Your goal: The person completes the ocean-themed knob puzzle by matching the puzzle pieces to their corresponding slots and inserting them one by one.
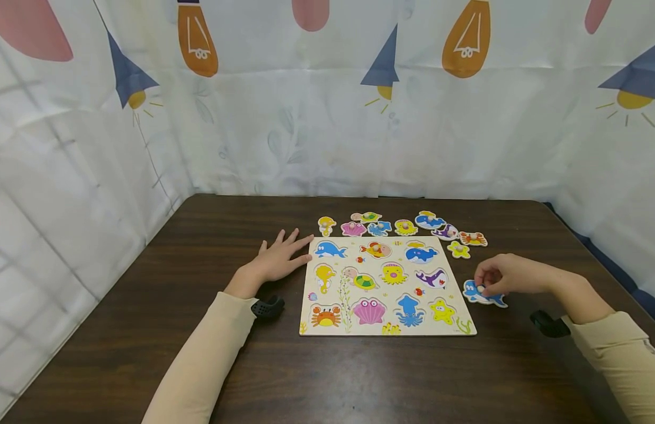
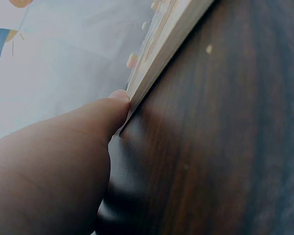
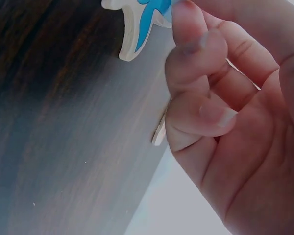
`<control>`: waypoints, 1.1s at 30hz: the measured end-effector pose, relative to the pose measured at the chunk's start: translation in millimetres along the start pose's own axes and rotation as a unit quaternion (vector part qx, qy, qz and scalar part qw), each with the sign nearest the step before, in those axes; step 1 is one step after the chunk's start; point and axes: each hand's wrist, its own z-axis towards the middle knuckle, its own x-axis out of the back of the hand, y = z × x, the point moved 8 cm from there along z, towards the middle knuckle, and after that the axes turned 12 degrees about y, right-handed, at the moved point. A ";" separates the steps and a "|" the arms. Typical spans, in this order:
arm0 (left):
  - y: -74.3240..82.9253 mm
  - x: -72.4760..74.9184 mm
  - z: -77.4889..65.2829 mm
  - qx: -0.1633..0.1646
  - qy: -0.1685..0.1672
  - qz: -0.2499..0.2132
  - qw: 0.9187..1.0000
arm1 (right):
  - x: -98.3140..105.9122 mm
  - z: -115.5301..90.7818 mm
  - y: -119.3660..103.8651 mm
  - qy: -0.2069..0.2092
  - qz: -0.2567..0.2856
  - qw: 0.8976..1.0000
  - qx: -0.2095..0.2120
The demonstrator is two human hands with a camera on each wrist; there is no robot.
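A wooden puzzle board (image 1: pixel 319 297) printed with sea animals lies flat on the table. My left hand (image 1: pixel 274 259) rests at its upper left side with fingers spread and straight; in the left wrist view the thumb (image 2: pixel 118 105) touches the board's edge. Right of the board, my right hand (image 1: pixel 512 274) pinches the knob of a blue dolphin puzzle piece (image 1: pixel 495 300), which is on or just above the table. In the right wrist view only the tail of the dolphin piece (image 3: pixel 146 24) shows past the curled fingers. A fish piece (image 1: pixel 380 251) with a knob sits in the board's top row.
Behind the board lie a seahorse piece (image 1: pixel 326 226), a shell piece (image 1: pixel 348 229), a turtle piece (image 1: pixel 371 217), a squid piece (image 1: pixel 379 229) and an octopus piece (image 1: pixel 406 231). Toward the right are whale (image 1: pixel 426 222), crab (image 1: pixel 472 239) and starfish (image 1: pixel 458 252) pieces. A patterned curtain (image 1: pixel 332 141) hangs behind the table.
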 end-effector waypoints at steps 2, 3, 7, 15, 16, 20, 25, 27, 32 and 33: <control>-0.1 -0.2 -0.2 0.002 -0.001 -0.001 1.000 | 0.7 -0.2 -0.6 0.003 -0.001 1.000 0.010; -0.2 -0.3 -0.4 0.002 -0.001 -0.001 1.000 | 0.9 -0.3 -0.7 0.005 -0.001 1.000 0.013; -0.6 -1.1 -0.3 0.003 -0.001 -0.001 1.000 | 1.2 -0.7 -1.0 0.008 -0.004 1.000 0.019; -0.8 -0.9 -0.2 0.004 0.000 -0.001 1.000 | 9.8 -1.5 -8.4 0.043 -0.025 0.998 0.046; -0.9 -0.8 -0.4 0.004 0.000 0.000 1.000 | 11.4 -1.4 -9.3 0.048 -0.027 0.997 0.047; -0.9 -0.8 -0.2 0.003 0.001 0.000 1.000 | 17.0 -1.0 -12.9 0.065 -0.030 0.996 0.057; -0.4 -0.4 -0.2 0.001 0.002 0.000 1.000 | 20.4 1.3 -16.8 0.080 -0.037 0.994 0.059; -0.3 -0.2 -0.1 0.001 0.002 0.000 1.000 | 21.9 2.9 -18.6 0.087 -0.040 0.994 0.060; 0.0 0.2 0.1 0.001 0.001 0.000 1.000 | 24.9 7.8 -25.3 0.104 -0.046 0.992 0.063; 0.0 0.2 0.0 0.002 0.000 0.000 1.000 | 25.3 8.8 -26.9 0.107 -0.047 0.991 0.063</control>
